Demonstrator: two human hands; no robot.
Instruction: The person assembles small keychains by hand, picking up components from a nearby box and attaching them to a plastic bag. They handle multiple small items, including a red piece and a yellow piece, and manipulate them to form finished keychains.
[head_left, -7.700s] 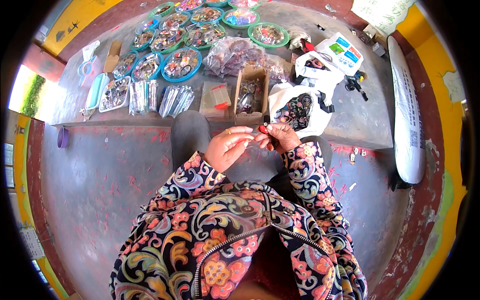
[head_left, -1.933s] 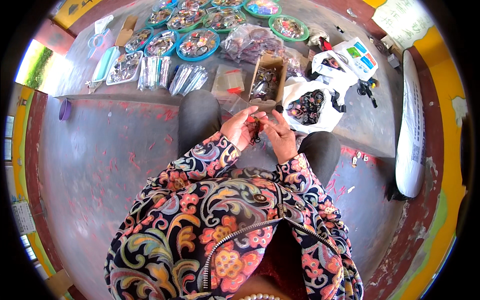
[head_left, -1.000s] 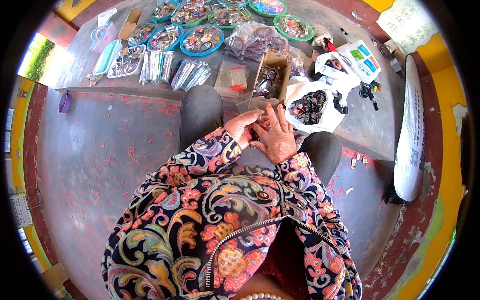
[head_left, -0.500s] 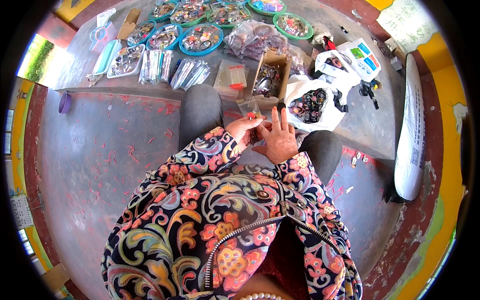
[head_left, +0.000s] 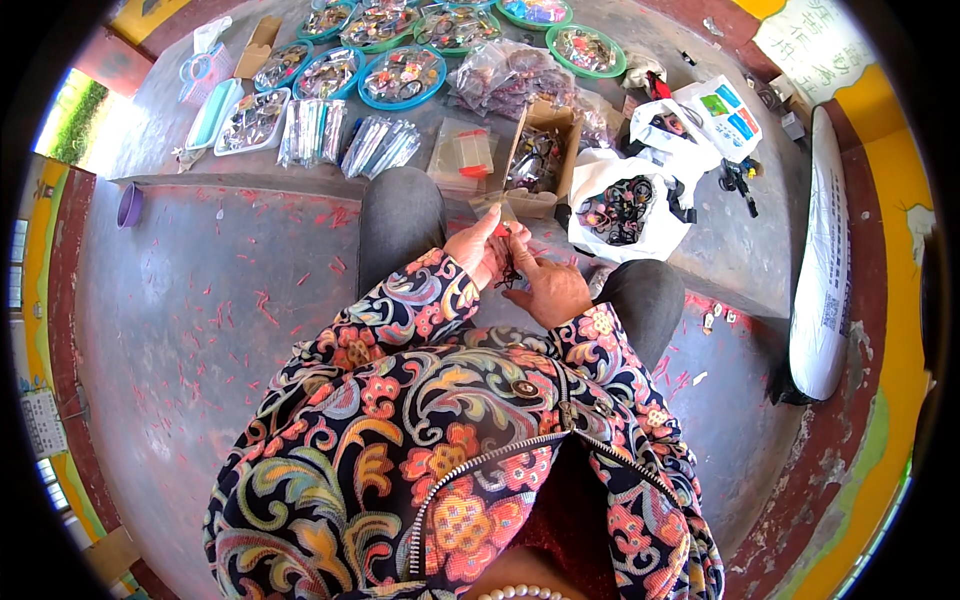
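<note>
Over my lap, between my knees, my left hand [head_left: 476, 251] is closed on a small clear plastic bag [head_left: 487, 211]. A small red piece [head_left: 502, 230] shows at its fingertips, and thin dark cords [head_left: 508, 272] hang below. Whether the red piece is inside the bag, I cannot tell. Close on the right, my right hand [head_left: 556, 293] has its fingers drawn in, with the index fingertip against the held things. What lies between its fingers is hidden. Just beyond stands an open cardboard box [head_left: 568, 160] of small packed items, beside a white bag [head_left: 664, 236] filled with dark corded pieces [head_left: 617, 211].
On the raised concrete ledge lie round basins [head_left: 402, 78] of small items, bundles of clear packets [head_left: 381, 147], flat clear bags [head_left: 463, 152] and a heap of plastic bags [head_left: 512, 78]. A purple bucket [head_left: 130, 206] stands at left; red scraps litter the floor. A long white package [head_left: 820, 270] leans at right.
My right hand's raised, spread fingers have folded down toward the held things. My left hand has shifted slightly left and up, still holding the clear bag.
</note>
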